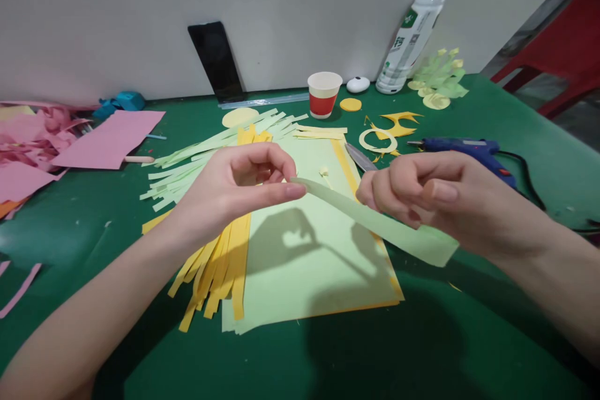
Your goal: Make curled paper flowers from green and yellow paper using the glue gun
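My left hand [253,181] is closed in a pinch, thumb against forefinger, on the narrow end of a pale green paper strip [375,220]. The strip slants down to the right, above a stack of pale green paper [281,287], and its wide end sticks out below my right hand [417,190]. The right fingers are curled close to the strip; whether they grip it is hidden. Under my left wrist lie yellow paper strips [220,262] and light green strips [173,181]. A small paper bud [324,171] rests on the stack between my hands.
Behind the stack stand a red and white paper cup [323,97] and a bottle [412,37]. A blue glue gun [462,149] and a metal blade [360,157] lie at right, near a paper ring [377,140]. A phone [216,62] leans on the wall; pink paper [107,140] is at left.
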